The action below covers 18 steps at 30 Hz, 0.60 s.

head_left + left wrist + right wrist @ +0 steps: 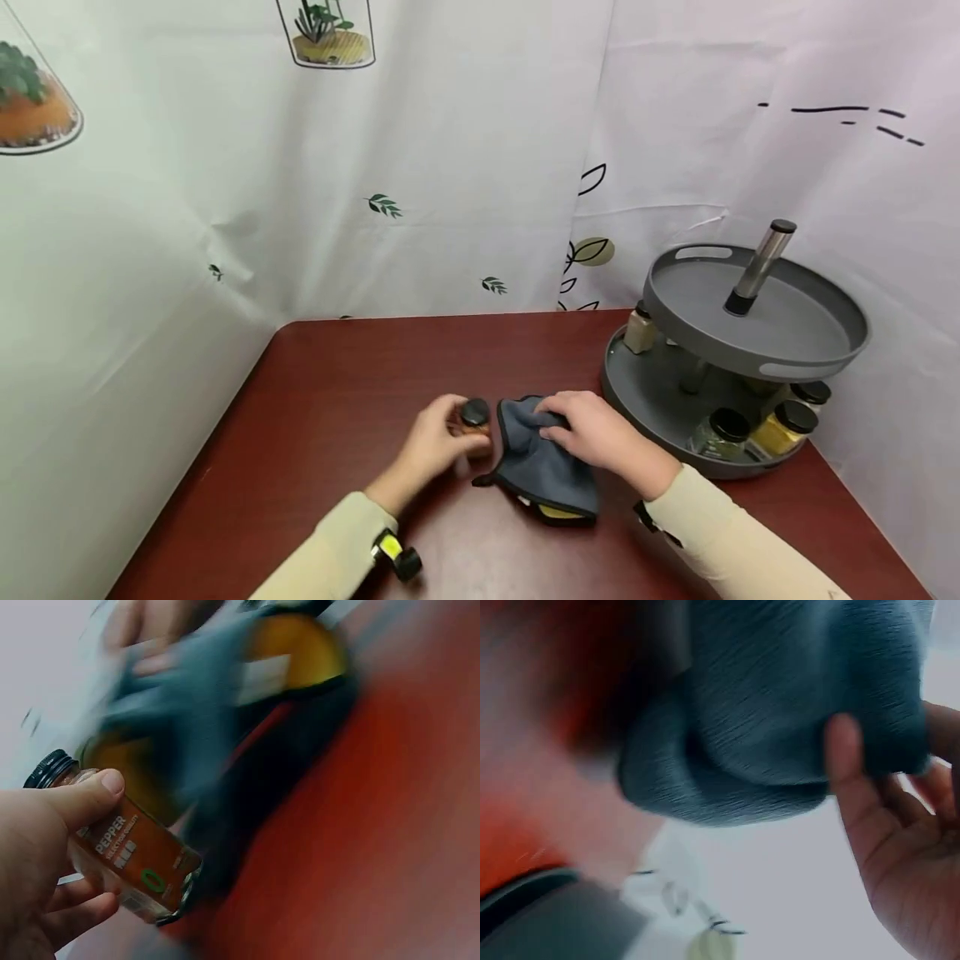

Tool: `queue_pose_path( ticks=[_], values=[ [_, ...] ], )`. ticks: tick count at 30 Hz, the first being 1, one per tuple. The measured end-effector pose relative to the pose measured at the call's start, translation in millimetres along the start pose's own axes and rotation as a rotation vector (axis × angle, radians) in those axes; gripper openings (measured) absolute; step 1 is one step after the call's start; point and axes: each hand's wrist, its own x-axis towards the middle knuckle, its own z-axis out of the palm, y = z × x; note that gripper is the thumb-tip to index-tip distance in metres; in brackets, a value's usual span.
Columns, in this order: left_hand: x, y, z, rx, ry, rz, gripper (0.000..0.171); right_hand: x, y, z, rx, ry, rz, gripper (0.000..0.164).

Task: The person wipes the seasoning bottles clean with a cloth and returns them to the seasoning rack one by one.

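Observation:
My left hand grips a small glass spice jar with a black lid and a brownish-red filling; its label reads PEPPER. Just right of the jar, a grey-blue cloth with black edging and a yellow underside hangs from my right hand. In the right wrist view the thumb presses on the cloth while the fingers go behind it. The left wrist view is blurred around the cloth. Jar and cloth are close together above the table, and whether they touch I cannot tell.
A grey two-tier turntable rack stands at the right. Its lower tier holds several spice jars, among them a yellow one and a greenish one. Under everything is a dark red table, with a white printed curtain behind.

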Motion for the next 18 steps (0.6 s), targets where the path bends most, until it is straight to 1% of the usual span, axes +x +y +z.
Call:
queue_pose_path(
  ticks=[2,4,5,6,7,9,10,11,13,15,16,17,18],
  values=[
    [-11.4,18.4,16.7,0.024,-0.014,0.063,0.056,-1,-13,-3,0.038,0.104,-0.069,0.022],
    [-19.7,30.8,28.2,0.037,-0.015,0.123,0.051,2,-24,0,0.046,0.171,-0.136,0.02],
    [-22.5,34.6,31.8,0.055,-0.008,0.147,0.05,5,-27,2,0.042,0.196,-0.152,0.019],
    [-24.7,36.6,34.3,0.083,0.006,0.166,0.048,7,-29,5,0.029,0.216,-0.147,0.017],
    [-26.3,38.0,35.8,0.082,0.005,0.176,0.043,10,-29,7,0.012,0.23,-0.121,0.016],
    [-29.0,38.7,36.4,0.068,-0.002,0.193,0.032,12,-27,10,-0.006,0.235,-0.059,0.013],
    [-29.9,38.9,35.9,0.068,0.004,0.191,0.033,11,-27,10,-0.001,0.232,-0.043,0.013],
    [-30.8,39.0,35.5,0.065,0.008,0.19,0.033,9,-27,10,0.002,0.231,-0.049,0.013],
    [-31.7,39.4,35.2,0.077,0.016,0.208,0.032,5,-31,11,-0.001,0.221,-0.093,0.014],
    [-31.2,39.4,35.0,0.108,0.033,0.25,0.037,3,-36,12,0.001,0.218,-0.138,0.014],
    [-30.7,39.2,34.9,0.122,0.045,0.273,0.041,5,-37,13,-0.004,0.222,-0.144,0.014],
    [-30.1,39.0,34.8,0.132,0.053,0.292,0.04,8,-37,13,-0.012,0.228,-0.132,0.013],
    [-29.7,38.8,34.6,0.138,0.046,0.298,0.038,11,-35,13,-0.027,0.234,-0.096,0.012]
  ],
)
